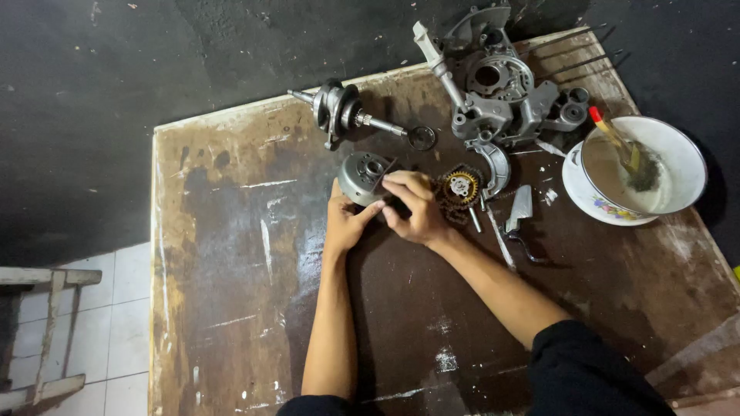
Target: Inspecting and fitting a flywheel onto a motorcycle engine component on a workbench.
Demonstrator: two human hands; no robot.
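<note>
A round grey metal engine part, drum-shaped with a hub in its middle (362, 176), lies on the worn brown table (231, 270). My left hand (345, 219) cups it from below. My right hand (412, 206) is closed over a small dark piece at the drum's right edge; what that piece is I cannot make out. Just right of my right hand lie a toothed sprocket with a chain (460, 189) and a small bolt (475, 219).
A crankshaft (343, 114) lies at the table's far edge. A grey engine crankcase (501, 92) with long studs sits far right. A white bowl (678, 150) on a plate holds liquid and a brush (617, 142). A small metal bracket (520, 208) lies nearby. Wooden steps (38, 331) stand left.
</note>
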